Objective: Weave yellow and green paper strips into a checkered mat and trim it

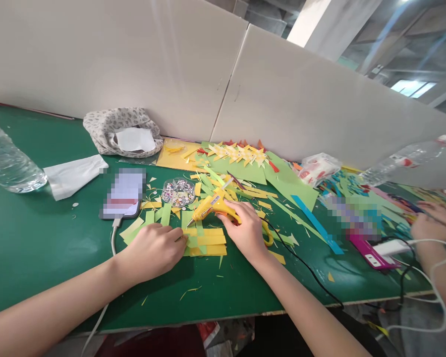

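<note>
My right hand [245,230] is closed round the handle of a yellow glue gun [211,206], whose nozzle points down-left at a woven mat of yellow and green paper strips [206,241]. My left hand [158,250] lies on the mat's left edge, its curled fingers pinching a green strip there. The glue gun's black cord [301,263] runs right and off the table's front edge. A round box of small beads [178,192] lies just behind the gun.
A phone [123,194] on a white cable lies left of the mat. Bottles [7,163] [401,161], tissue [74,173], a cloth pouch [122,130], paper fish [238,153] and scraps cover the green table [40,238]. Another person's hands [431,220] work at far right.
</note>
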`<state>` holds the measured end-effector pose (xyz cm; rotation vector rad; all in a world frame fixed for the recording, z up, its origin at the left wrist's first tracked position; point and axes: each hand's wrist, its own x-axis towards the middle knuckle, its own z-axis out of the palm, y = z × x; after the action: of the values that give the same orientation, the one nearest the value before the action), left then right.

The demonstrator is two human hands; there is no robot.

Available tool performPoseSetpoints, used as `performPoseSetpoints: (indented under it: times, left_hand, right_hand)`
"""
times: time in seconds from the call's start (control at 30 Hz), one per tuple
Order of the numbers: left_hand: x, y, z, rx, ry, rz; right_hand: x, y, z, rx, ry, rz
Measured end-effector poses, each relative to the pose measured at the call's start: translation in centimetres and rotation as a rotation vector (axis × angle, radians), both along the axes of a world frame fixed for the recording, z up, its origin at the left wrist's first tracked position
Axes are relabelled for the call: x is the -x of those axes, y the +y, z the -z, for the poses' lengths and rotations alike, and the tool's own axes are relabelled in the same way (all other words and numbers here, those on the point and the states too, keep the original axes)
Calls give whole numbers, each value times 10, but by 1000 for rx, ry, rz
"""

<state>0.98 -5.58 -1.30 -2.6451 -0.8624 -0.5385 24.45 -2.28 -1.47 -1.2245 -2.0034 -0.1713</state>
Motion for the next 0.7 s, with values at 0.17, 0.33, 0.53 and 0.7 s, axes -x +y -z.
performPoseSetpoints:
  times: [0.17, 0.33, 0.53, 0.7]
  left_hand:
    - [0, 0, -1, 18, -17, 7]
    - [0, 0, -2, 46, -36, 9]
    - [0, 0, -2, 43, -4, 3]
    - [0, 0, -3, 62, -10, 0]
  right_hand:
    - [3, -2, -1, 13, -17, -23]
    - [3, -2, -1, 19, -33, -20]
    - [3, -2, -3, 25, -51, -15]
    - [3, -2, -2, 32, -66, -28]
